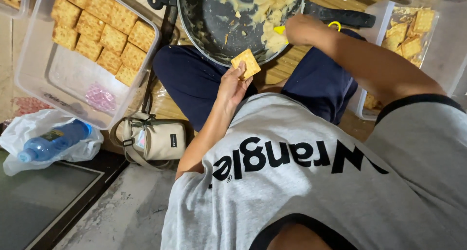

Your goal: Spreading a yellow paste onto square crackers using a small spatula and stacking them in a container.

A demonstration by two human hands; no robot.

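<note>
Floor (131, 216) with tub (58, 74), bottle (53, 142), pouch (155, 139).

One dark pan (209, 21) of pale mash. One square cracker (246, 63) held up. Two hands: left (232, 87), right (300, 29). Two clear plastic tubs in full view: left tub (58, 79) with about ten crackers, right tub (384, 11) with several. One water bottle (53, 142). One white plastic bag (29, 128). One beige pouch (158, 139).

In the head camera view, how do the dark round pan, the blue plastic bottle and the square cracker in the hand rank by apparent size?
1. Dark round pan, largest.
2. Blue plastic bottle.
3. Square cracker in the left hand, smallest.
</note>
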